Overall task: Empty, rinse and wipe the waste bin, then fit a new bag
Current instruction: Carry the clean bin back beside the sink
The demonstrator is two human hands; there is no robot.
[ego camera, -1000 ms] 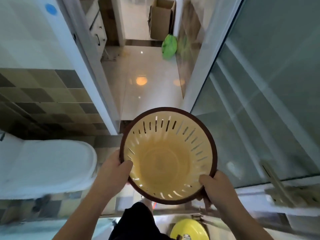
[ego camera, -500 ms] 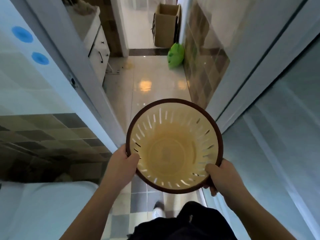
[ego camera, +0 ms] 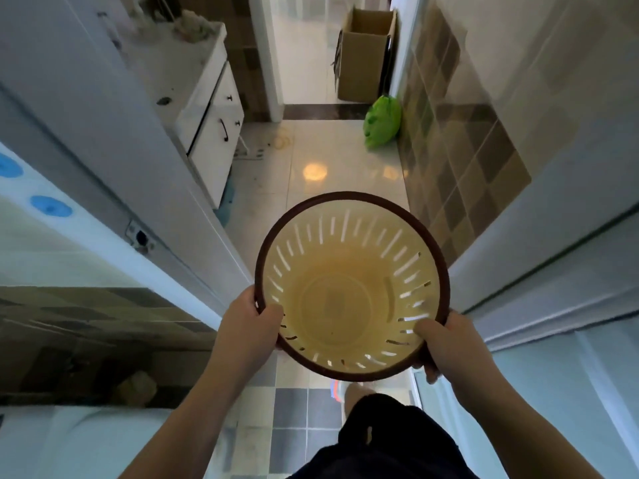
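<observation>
Gripping the waste bin (ego camera: pixel 349 302) rim, both hands (ego camera: pixel 250 326) (ego camera: pixel 446 344) hide their fingers, seemingly curled underneath.

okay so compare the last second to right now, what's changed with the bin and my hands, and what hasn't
The view has swung from the toilet and glass partition toward the doorway: you have carried the waste bin forward, and the green bag and cardboard box in the hall now look nearer. Nothing was picked up or let go. Unchanged: left hand and right hand still grip the bin's dark rim, opening up, with no bag inside.
</observation>
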